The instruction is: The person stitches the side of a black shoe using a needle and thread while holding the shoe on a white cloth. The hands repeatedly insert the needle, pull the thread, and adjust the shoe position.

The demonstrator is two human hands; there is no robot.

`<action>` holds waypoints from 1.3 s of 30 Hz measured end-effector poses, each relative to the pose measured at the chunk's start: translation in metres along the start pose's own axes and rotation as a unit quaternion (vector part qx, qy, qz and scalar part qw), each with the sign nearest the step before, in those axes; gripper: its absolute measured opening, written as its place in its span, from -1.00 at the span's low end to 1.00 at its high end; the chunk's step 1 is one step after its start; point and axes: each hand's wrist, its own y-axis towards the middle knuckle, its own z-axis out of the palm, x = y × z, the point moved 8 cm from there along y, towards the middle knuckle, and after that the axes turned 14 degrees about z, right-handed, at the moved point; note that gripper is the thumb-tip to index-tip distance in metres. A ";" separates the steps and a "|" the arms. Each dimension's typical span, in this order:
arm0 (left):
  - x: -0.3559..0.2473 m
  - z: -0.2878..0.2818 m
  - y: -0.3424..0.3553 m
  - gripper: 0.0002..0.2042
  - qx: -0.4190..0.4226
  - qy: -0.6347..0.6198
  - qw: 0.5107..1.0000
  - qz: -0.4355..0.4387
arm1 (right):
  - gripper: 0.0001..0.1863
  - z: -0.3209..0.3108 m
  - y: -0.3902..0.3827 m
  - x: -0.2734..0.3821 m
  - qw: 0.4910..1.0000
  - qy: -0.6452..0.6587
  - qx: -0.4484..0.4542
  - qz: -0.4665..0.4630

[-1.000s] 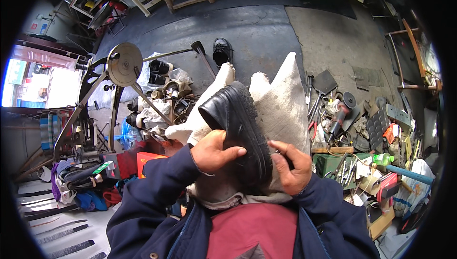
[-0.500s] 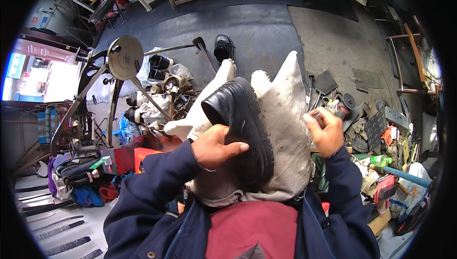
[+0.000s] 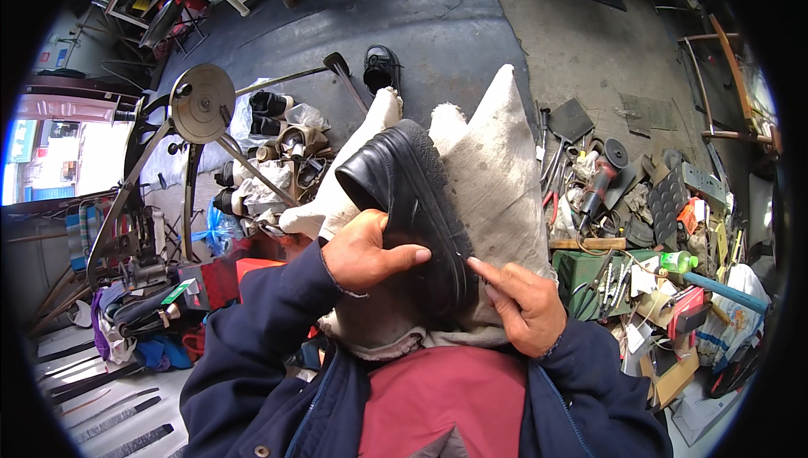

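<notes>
A black leather shoe (image 3: 408,197) lies tilted across the off-white cloth (image 3: 497,180) on my lap, its sole edge facing right. My left hand (image 3: 370,252) is closed on the shoe's near left side, thumb laid across the upper. At the lower right edge of the sole is my right hand (image 3: 523,302), its index finger and thumb close together at the welt. A tiny bright point shows by that fingertip; whatever these fingers pinch is too small to name. The rest of the right fingers curl under.
Another black shoe (image 3: 381,69) stands on the floor ahead. To the left are a metal sewing machine with a round wheel (image 3: 202,103) and a pile of shoes. On the right lie an angle grinder (image 3: 599,184), a hammer, a green box (image 3: 581,281) and scattered tools.
My right hand has come down and left from beside the cloth to the shoe's sole edge, index finger stretching out. The left hand keeps its hold on the shoe.
</notes>
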 end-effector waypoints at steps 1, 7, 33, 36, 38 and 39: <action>-0.001 0.000 0.000 -0.76 0.004 0.018 1.000 0.006 | -0.49 0.000 0.001 -0.001 1.000 -0.002 -0.001 0.007; 0.000 0.001 0.000 -0.77 0.006 0.013 1.000 0.002 | -0.47 0.000 -0.001 -0.005 0.999 -0.020 0.017 0.021; 0.006 0.013 -0.002 -0.71 -0.032 0.023 0.993 0.107 | -0.72 -0.012 0.068 0.003 0.967 -0.058 0.241 0.065; 0.017 0.015 -0.001 -0.73 -0.023 0.114 0.991 0.059 | -0.74 -0.007 0.073 0.003 0.963 -0.053 0.252 0.078; 0.013 0.014 0.001 -0.72 -0.033 0.150 0.985 0.079 | -0.71 -0.001 0.072 -0.005 0.955 -0.072 0.263 0.119; 0.014 0.014 0.004 -0.70 -0.032 0.150 0.986 0.063 | -0.74 -0.001 0.072 0.001 0.962 -0.041 0.256 0.082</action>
